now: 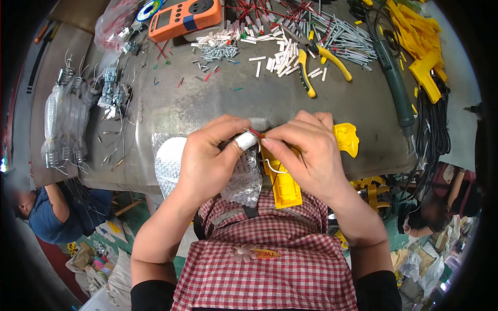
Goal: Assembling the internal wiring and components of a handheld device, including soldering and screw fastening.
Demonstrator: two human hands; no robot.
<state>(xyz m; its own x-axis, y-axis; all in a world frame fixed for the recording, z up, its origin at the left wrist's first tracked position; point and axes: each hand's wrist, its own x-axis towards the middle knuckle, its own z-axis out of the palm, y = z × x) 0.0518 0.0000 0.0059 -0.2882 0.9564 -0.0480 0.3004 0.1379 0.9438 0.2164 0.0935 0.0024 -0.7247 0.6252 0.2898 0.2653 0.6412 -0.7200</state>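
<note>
Two hands meet right in front of the checked apron (264, 274). The left hand (210, 150) has its thumb and finger pinched on a thin red wire (256, 133). That thumb has a white wrap (246, 140) round it, maybe to keep the skin from getting sore. The right hand (308, 150) pinches the red wire too, close to the other fingertips. I guess the hands are so near each other because the wire is tiny and wobbly.

Just below them is a yellow case (286, 194), at the edge of the table (181, 98). A white wire (273, 169) curls over it, so it probably sits close to keep the wires from pulling. I can't tell what holds it up. Bubble wrap (241, 181) lies beside it, perhaps as a soft mat. A small yellow piece (346, 139) is just past the right hand.

Farther up, pliers (304, 72) lie with their handles toward the person, which looks handy for grabbing. Little screws (218, 53) and long metal rods (342, 41) lie in piles, maybe so they don't get mixed up. The orange meter (179, 23) sits at the back, likely out of the way.
</note>
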